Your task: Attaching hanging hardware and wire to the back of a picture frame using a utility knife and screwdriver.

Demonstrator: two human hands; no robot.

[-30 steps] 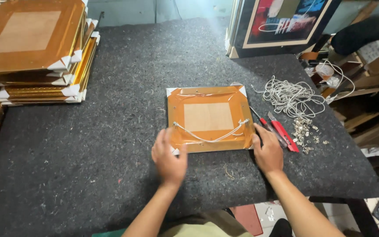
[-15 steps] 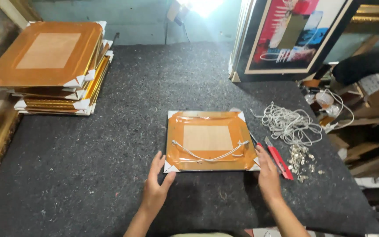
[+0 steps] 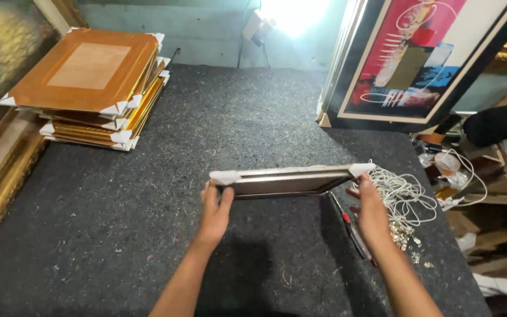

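A small picture frame (image 3: pixel 289 179) with white corner protectors is lifted off the dark felt table (image 3: pixel 148 223), seen almost edge-on. My left hand (image 3: pixel 214 211) grips its left end, thumb and fingers around the edge. My right hand (image 3: pixel 372 214) holds its right end, just under the right corner protector. The frame's wooden back with its hanging string is hidden from view at this angle.
A stack of similar gold frames (image 3: pixel 92 88) lies at the far left. A large framed abstract picture (image 3: pixel 423 58) leans at the back right. A bundle of white cord (image 3: pixel 403 194), small metal hardware (image 3: pixel 405 235) and a red-handled tool (image 3: pixel 356 235) lie by my right hand.
The frame lay flat, back side up, with my hands at its front corners. Now both hands have lifted it and tilted it up on edge. The camera view has risen.
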